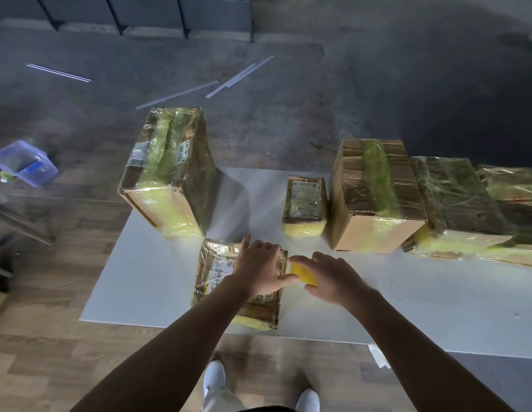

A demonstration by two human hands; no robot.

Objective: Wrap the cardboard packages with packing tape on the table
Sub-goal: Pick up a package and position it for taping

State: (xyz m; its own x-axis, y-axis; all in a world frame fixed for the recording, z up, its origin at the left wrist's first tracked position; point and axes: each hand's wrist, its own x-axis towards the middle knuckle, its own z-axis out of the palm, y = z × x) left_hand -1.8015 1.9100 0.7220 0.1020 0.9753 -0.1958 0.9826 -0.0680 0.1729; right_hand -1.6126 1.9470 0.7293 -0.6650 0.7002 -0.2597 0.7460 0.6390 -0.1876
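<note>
A flat cardboard package [217, 275] with printed labels and glossy yellowish tape lies near the front edge of the white table [146, 281]. My left hand [259, 269] rests on top of it with fingers spread, the thumb stretched toward the roll. My right hand [333, 278] grips a yellow roll of packing tape [303, 273] just beside the package's right edge. A short stretch of tape seems to run from the roll to the package.
Several taped cardboard boxes stand further back: a tall one [169, 171] at left, a small one [305, 203] in the middle, a larger one [374, 194] and two flat ones [458, 203] at right. A plastic bin [27, 163] sits on the floor at left.
</note>
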